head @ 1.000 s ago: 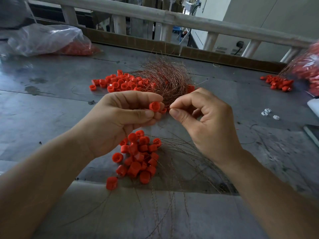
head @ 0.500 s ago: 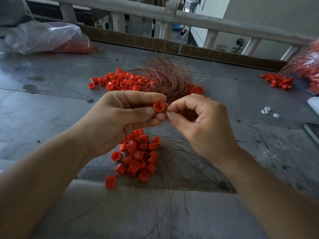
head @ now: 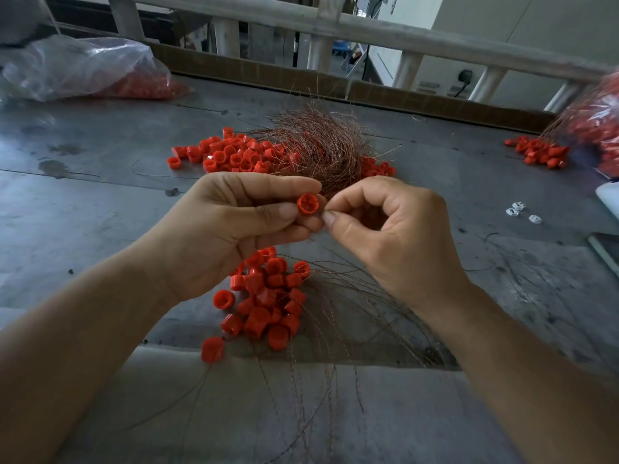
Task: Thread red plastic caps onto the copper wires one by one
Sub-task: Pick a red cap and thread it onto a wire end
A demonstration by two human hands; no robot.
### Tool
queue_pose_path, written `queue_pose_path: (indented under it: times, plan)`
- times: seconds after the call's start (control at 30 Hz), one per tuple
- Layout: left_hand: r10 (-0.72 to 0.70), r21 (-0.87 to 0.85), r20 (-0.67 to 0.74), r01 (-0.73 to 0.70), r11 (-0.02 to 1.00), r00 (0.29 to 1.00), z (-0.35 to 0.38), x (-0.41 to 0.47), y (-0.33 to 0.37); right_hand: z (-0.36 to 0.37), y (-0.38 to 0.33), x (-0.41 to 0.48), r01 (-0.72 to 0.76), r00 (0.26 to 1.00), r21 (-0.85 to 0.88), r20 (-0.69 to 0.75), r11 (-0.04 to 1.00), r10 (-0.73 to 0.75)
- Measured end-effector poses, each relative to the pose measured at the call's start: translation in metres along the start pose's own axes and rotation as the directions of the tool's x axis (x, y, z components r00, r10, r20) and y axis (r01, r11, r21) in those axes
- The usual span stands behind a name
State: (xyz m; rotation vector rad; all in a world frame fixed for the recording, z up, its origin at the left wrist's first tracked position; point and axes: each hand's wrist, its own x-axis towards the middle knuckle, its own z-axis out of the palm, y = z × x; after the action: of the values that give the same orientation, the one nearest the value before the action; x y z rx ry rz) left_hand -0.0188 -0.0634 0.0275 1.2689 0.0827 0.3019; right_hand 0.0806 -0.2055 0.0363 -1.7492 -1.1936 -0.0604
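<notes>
One cap (head: pixel 307 204) in left hand (head: pixel 214 229), hollow facing camera, right hand (head: pixel 395 236) pinching wire (head: pixel 323 212)

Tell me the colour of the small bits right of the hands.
White: the bits show best in the head view.

Setting: a small manual-assembly workshop. Indicators: a scratched, stained grey metal worktable (head: pixel 100 202) carries bulk loose parts, with heaps of red plastic caps (head: pixel 234 155) and a tangled bundle of copper wires (head: pixel 318 145) at centre frame. A clear plastic bag (head: pixel 83 68) of caps lies at upper left. A rough wooden rail (head: pixel 368 31) borders the far edge. A wall socket (head: pixel 465 75) sits at upper right.
</notes>
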Motion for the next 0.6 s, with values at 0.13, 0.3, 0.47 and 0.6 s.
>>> queue_pose_path:
  times: [0.13,0.3,0.47,0.6]
  plan:
    - [0.004,0.011,0.0,-0.004,1.0,1.0,0.0001,-0.0001,-0.0002,-0.0002,0.0002,0.0,0.0,1.0,-0.018,0.0,1.0,0.0]
    - [0.01,0.022,-0.001,-0.01,1.0,1.0,-0.0005,-0.0001,-0.0008,0.0005,0.0015,-0.0002,0.006,1.0,-0.021,0.004,1.0,-0.006]
    - [0.025,0.011,-0.001,-0.025,1.0,1.0,-0.0019,0.0007,-0.0015,0.0001,0.0022,0.0005,-0.017,0.999,0.046,0.028,0.999,0.016]
    - [0.044,-0.01,0.0,-0.044,0.999,0.999,-0.0025,0.0012,-0.0012,0.0007,0.002,0.0009,-0.09,0.995,0.196,0.055,0.976,0.081]
